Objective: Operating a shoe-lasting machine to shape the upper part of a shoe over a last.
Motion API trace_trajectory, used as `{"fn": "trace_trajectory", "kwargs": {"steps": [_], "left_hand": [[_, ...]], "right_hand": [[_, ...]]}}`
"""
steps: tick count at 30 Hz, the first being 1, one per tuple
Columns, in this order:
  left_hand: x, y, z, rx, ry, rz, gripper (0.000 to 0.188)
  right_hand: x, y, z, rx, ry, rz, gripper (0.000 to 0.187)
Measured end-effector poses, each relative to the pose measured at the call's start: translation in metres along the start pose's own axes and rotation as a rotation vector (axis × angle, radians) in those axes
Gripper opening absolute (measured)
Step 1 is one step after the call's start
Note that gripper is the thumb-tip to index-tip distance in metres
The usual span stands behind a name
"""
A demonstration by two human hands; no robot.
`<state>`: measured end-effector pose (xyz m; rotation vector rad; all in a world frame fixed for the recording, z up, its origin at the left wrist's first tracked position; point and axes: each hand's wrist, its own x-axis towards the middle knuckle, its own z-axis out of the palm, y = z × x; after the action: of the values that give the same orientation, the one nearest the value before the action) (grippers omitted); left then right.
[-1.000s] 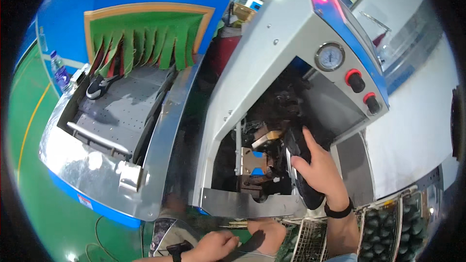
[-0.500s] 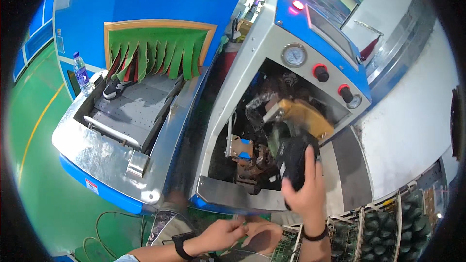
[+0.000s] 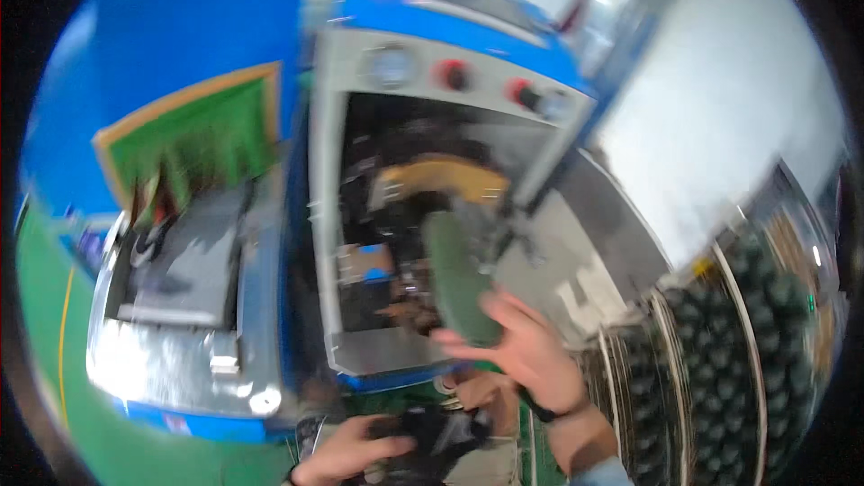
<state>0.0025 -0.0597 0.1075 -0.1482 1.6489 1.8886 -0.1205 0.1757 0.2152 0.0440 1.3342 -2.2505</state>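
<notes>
Right forearm (image 3: 576,441) in from the near edge, right of centre, slanting far and left. Right hand (image 3: 535,360) carries on much the same line; digits loosely spread, one stretched leftward on the near side, others pointing far-left, clear gap between.

Left hand (image 3: 355,450) low, close to the near edge, nearer than the right. Left wrist (image 3: 310,466) enters from near-left; hand points rightward, thumb side to the right. Motion blur here; finger curl probably slight, grip uncertain. Hands apart, not touching.
</notes>
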Motion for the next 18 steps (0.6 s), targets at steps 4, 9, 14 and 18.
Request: {"fn": "trace_trajectory", "kwargs": {"steps": [4, 9, 14, 18], "left_hand": [[-0.051, -0.071, -0.093, -0.363, 0.254, 0.428, 0.046], [-0.137, -0.065, -0.173, -0.111, 0.914, 0.417, 0.048], [-0.153, -0.064, -0.183, 0.911, 1.167, 0.641, 0.035], [-0.083, 0.006, -0.075, 0.521, 0.797, 0.353, 0.042]], "right_hand": [[0.026, 0.019, -0.005, 0.107, -0.001, -0.213, 0.059], [-0.066, 0.045, -0.081, -0.437, 0.11, -0.652, 0.075], [-0.197, 0.188, -0.248, 0.862, 0.257, -0.309, 0.047], [-0.211, 0.205, -0.251, 0.873, -0.289, -0.315, 0.026]]}}
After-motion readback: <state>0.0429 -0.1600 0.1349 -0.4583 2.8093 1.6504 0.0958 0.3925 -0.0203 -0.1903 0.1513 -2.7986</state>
